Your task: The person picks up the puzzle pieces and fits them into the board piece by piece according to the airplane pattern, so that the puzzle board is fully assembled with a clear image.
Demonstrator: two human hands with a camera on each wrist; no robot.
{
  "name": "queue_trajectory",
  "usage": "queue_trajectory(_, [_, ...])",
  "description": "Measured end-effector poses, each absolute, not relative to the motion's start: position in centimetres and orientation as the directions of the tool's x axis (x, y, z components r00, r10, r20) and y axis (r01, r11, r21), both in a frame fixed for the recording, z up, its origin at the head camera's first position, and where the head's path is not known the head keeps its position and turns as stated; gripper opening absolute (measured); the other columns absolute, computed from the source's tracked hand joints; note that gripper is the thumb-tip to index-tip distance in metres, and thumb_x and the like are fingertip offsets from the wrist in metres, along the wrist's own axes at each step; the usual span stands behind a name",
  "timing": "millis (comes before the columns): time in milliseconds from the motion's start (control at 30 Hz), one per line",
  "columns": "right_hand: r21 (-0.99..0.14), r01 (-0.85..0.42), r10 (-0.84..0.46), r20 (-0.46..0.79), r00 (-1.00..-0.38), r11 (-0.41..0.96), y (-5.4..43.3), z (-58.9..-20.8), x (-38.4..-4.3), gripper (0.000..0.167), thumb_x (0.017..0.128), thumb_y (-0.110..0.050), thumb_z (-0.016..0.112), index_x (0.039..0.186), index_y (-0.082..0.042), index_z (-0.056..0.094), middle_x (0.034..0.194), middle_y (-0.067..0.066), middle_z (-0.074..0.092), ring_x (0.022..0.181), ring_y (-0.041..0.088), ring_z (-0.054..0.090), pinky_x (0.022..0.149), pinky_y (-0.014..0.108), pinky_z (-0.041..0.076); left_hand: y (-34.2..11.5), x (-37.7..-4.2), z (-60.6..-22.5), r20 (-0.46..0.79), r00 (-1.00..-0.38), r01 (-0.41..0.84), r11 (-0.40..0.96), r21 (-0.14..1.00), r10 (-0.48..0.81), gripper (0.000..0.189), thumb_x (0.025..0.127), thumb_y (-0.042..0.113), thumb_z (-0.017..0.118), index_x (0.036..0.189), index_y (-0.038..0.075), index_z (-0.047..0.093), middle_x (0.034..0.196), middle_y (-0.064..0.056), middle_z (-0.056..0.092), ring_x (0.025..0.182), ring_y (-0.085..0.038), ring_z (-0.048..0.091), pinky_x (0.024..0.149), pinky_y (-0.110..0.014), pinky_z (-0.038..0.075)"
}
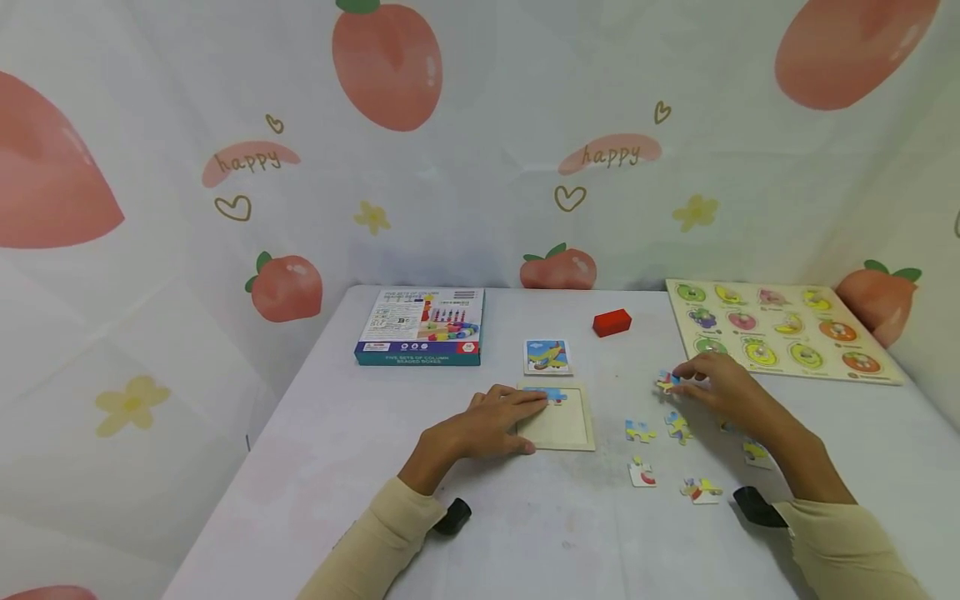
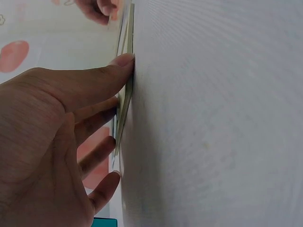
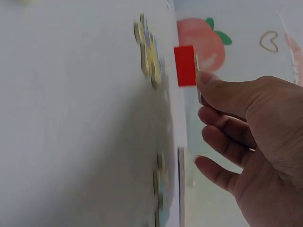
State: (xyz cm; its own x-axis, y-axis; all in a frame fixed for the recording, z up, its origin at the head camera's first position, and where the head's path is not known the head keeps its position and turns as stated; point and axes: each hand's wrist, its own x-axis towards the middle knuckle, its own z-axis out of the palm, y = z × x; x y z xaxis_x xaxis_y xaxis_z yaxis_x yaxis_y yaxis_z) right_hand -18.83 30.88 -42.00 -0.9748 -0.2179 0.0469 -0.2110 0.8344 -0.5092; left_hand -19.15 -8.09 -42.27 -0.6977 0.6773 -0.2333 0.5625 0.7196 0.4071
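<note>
My left hand (image 1: pixel 495 423) rests on the left side of a shallow wooden puzzle tray (image 1: pixel 558 429), fingers stretched over it and thumb at its near edge. Inside, along the far edge, lies a blue-topped puzzle piece (image 1: pixel 557 393), partly hidden by the fingers. In the left wrist view the thumb touches the rim of the tray (image 2: pixel 124 113). Above the table on the right, my right hand (image 1: pixel 716 385) pinches a small colourful puzzle piece (image 1: pixel 666 382) between thumb and fingers. The right wrist view shows this piece (image 3: pixel 198 64) edge-on.
Several loose puzzle pieces (image 1: pixel 640 432) lie between the tray and my right arm, some partly under the forearm. Behind the tray is an airplane picture card (image 1: pixel 547 357). A red block (image 1: pixel 612 322), a boxed bead set (image 1: pixel 420 327) and a fruit board (image 1: pixel 787 329) stand farther back.
</note>
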Motion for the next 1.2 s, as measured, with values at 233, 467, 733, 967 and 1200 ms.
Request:
queue_trajectory(233, [-0.534, -0.259, -0.278, 0.047, -0.960, 0.805, 27.4, -41.8, -19.2, 0.027, 0.099, -0.017, 0.076, 0.119, 0.000, 0.075, 0.116, 0.014, 0.068, 0.113, 0.036, 0.060, 0.097, 0.056, 0.052, -8.1, -19.1, -42.1, -0.233, -0.699, 0.560, 0.720, 0.409, 0.676, 0.073, 0.102, 0.040, 0.070, 0.166, 0.026, 0.038, 0.173, 0.013, 0.029, 0.154, -0.023, 0.031, 0.117, -0.045, 0.033])
queue_trajectory(467, [-0.503, -0.316, -0.344, 0.040, -0.938, 0.804, 24.0, -41.9, -20.1, 0.025, 0.097, -0.017, 0.078, 0.118, -0.002, 0.077, 0.113, 0.010, 0.069, 0.112, 0.032, 0.059, 0.099, 0.054, 0.053, -8.2, -19.2, -42.2, -0.232, -0.694, 0.567, 0.715, 0.408, 0.682, 0.073, 0.103, 0.040, 0.069, 0.167, 0.027, 0.037, 0.174, 0.014, 0.028, 0.154, -0.023, 0.030, 0.118, -0.045, 0.032])
queue_trajectory(733, [-0.480, -0.402, -0.428, 0.061, -0.902, 0.780, 21.1, -42.4, -21.0, 0.024, 0.095, -0.016, 0.081, 0.115, -0.004, 0.078, 0.110, 0.006, 0.070, 0.110, 0.029, 0.060, 0.099, 0.051, 0.054, -8.2, -19.3, -42.3, -0.238, -0.692, 0.570, 0.718, 0.400, 0.682, 0.073, 0.103, 0.042, 0.069, 0.167, 0.027, 0.037, 0.174, 0.013, 0.027, 0.154, -0.023, 0.030, 0.117, -0.045, 0.033])
queue_trajectory(967, [-0.482, -0.414, -0.452, 0.042, -0.891, 0.772, 19.4, -42.7, -21.3, 0.026, 0.094, -0.021, 0.082, 0.114, -0.005, 0.079, 0.108, 0.006, 0.070, 0.110, 0.028, 0.059, 0.100, 0.049, 0.054, -8.2, -19.2, -42.1, -0.243, -0.697, 0.561, 0.724, 0.402, 0.674, 0.073, 0.103, 0.043, 0.069, 0.166, 0.027, 0.038, 0.174, 0.014, 0.028, 0.154, -0.024, 0.031, 0.118, -0.046, 0.031])
queue_trajectory(1200, [-0.493, -0.394, -0.451, 0.004, -0.893, 0.775, 18.6, -42.7, -21.2, 0.024, 0.095, -0.019, 0.080, 0.115, -0.006, 0.079, 0.110, 0.004, 0.068, 0.113, 0.029, 0.057, 0.103, 0.050, 0.052, -8.2, -19.2, -42.0, -0.239, -0.698, 0.557, 0.721, 0.412, 0.675, 0.072, 0.103, 0.042, 0.069, 0.166, 0.026, 0.039, 0.174, 0.014, 0.028, 0.153, -0.024, 0.031, 0.117, -0.046, 0.031])
